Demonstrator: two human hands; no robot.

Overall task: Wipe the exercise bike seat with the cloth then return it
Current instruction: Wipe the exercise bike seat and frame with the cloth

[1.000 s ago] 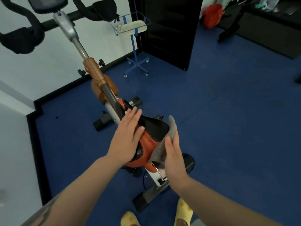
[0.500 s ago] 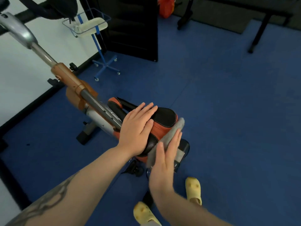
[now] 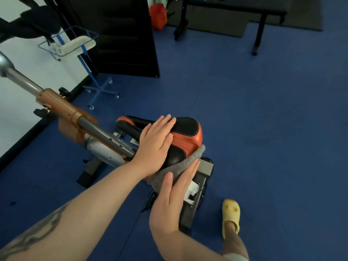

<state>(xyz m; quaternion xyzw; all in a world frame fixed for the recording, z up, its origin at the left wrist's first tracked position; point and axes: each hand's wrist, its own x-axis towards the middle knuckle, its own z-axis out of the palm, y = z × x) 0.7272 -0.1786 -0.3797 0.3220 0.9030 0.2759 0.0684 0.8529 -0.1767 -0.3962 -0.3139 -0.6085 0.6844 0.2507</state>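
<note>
The black and orange bike seat (image 3: 185, 131) is in the middle of the head view. My left hand (image 3: 155, 146) lies flat on its near left side, fingers together, holding nothing. A grey fluffy cloth (image 3: 180, 166) is pressed against the seat's rear edge by my right hand (image 3: 172, 200), flat with fingers extended. Part of the cloth is hidden under my palm.
The bike's orange and grey frame post (image 3: 75, 117) runs up to the left. A blue wheeled stand (image 3: 88, 66) with a wire basket stands by the white wall. A black door (image 3: 120, 34), a black bench (image 3: 235, 8) and my yellow slipper (image 3: 230, 213) are around.
My right hand has slid the cloth from the seat's right side round to its rear edge. My view has swung right and down. The left hand stays on the seat.
</note>
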